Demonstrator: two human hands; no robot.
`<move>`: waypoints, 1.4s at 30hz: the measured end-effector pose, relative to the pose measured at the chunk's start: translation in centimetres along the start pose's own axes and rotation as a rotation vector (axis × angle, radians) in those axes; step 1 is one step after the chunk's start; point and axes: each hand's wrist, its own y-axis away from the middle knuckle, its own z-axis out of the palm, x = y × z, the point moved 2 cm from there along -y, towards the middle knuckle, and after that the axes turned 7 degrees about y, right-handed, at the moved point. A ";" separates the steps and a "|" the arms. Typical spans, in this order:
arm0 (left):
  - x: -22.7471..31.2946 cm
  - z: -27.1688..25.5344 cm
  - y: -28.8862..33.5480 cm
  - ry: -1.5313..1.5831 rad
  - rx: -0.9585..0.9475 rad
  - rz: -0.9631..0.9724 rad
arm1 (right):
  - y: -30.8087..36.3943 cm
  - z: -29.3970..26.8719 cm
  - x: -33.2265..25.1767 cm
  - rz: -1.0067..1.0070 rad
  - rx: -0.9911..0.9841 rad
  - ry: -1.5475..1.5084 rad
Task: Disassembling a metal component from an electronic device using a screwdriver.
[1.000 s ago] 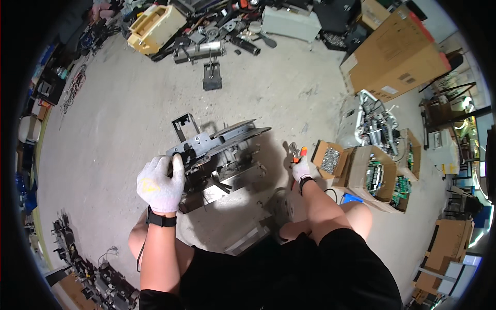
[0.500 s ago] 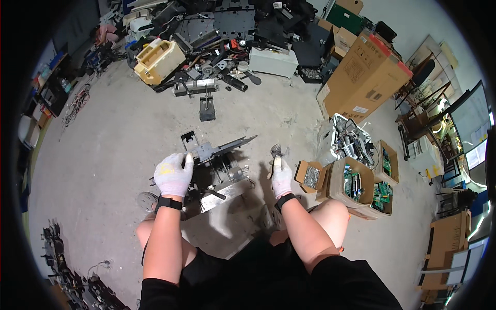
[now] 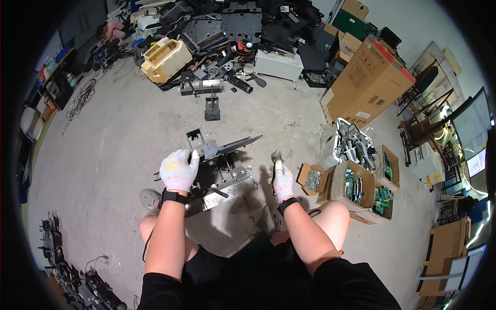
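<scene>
On the concrete floor (image 3: 119,134), left hand (image 3: 178,169) grips the metal chassis (image 3: 219,165), steadying it; right hand (image 3: 282,181) closes around pliers (image 3: 276,157).

Both bare forearms reach forward from the lower edge, the gloved left hand (image 3: 179,169) curled palm-down in a grip, the gloved right hand (image 3: 282,181) closed with fingers pointing ahead.

Bare concrete floor (image 3: 119,139), scrap pile (image 3: 227,36) at back, cardboard boxes (image 3: 369,82) right, pale wall (image 3: 413,23) behind.
</scene>
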 end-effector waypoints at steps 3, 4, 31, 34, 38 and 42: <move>0.3 0.0 -0.2 -0.011 -0.009 0.004 | -0.8 -0.7 0.7 0.073 0.013 0.043; 0.3 0.0 -0.1 -0.013 -0.011 0.003 | -0.5 -0.4 0.5 0.076 0.012 0.042; 0.0 -0.8 0.1 0.029 -0.007 -0.014 | 1.2 3.6 1.9 -0.185 -0.370 0.668; 0.2 -1.0 0.1 0.063 -0.005 0.007 | 1.5 4.2 3.9 -0.377 -0.373 0.650; 0.2 -2.0 0.2 0.159 -0.035 0.016 | 3.3 7.4 7.2 -0.489 -0.437 0.765; 3.9 0.2 -2.1 0.424 -0.062 0.115 | -0.3 4.3 18.7 -0.051 -0.833 0.540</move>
